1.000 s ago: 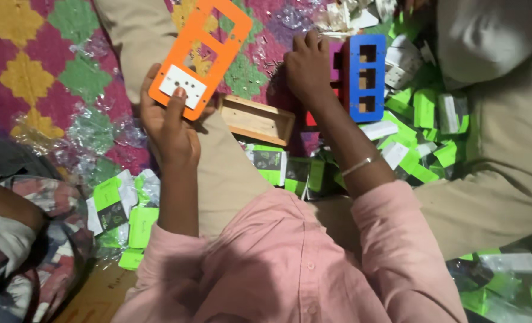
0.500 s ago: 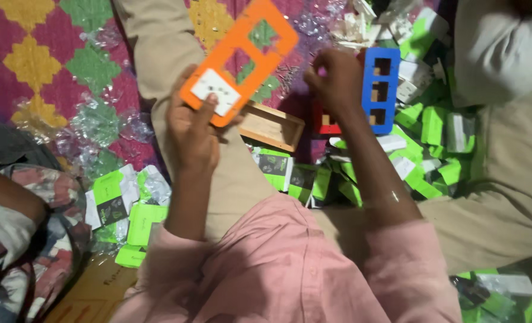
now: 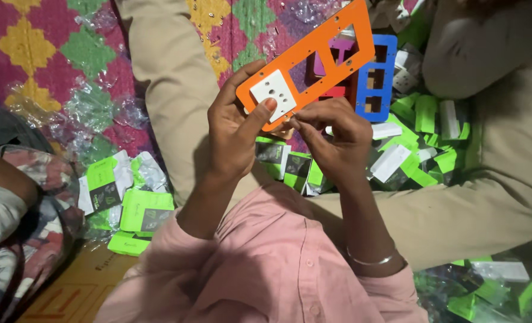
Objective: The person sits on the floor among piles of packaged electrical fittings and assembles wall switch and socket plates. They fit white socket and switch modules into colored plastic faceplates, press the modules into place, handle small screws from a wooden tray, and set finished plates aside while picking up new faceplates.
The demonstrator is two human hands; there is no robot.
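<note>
- An orange plastic frame with rectangular cut-outs is held up over the person's lap, tilted, its far end pointing up and away.
- A white square socket module sits in the frame's lowest opening.
- The left hand has its grip closed on the frame's lower end, thumb pressed against the white module's face.
- The right hand is curled at the frame's lower edge, fingertips pinching there; whether they hold a small part I cannot tell.
- A blue frame of the same kind lies just behind the orange one, with a red piece showing beside it.
- No box or tray is in view: green and white packets lie loose in a heap on the floor to the right.
- More green packets lie to the left, near crumpled clear wrappers.
- Underneath is a patterned mat of pink, yellow and green diamonds.
- Another person's beige-clothed leg rests across the heap.
</note>
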